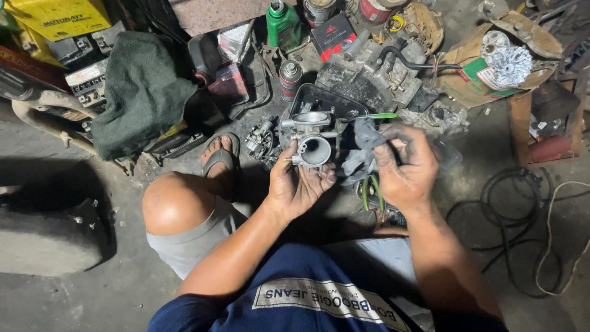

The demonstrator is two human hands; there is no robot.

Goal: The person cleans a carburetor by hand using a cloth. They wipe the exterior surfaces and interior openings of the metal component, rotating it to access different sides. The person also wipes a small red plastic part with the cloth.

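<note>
My left hand (295, 184) holds a grey metal carburetor (311, 136) from below, its round bore facing me. My right hand (402, 165), smeared with grease, grips a crumpled grey rag (362, 150) just to the right of the carburetor. A thin green hose (370, 190) hangs beneath the rag. Behind the carburetor lies a black plastic tray (326, 101) on the floor.
A second small carburetor (261, 140) lies by my sandalled foot (221, 155). Beyond are a spray can (289, 79), a green bottle (283, 23), an engine block (369, 71), a dark green cloth (141, 89) and a cardboard box (485, 67). Black cables (516, 215) coil at right.
</note>
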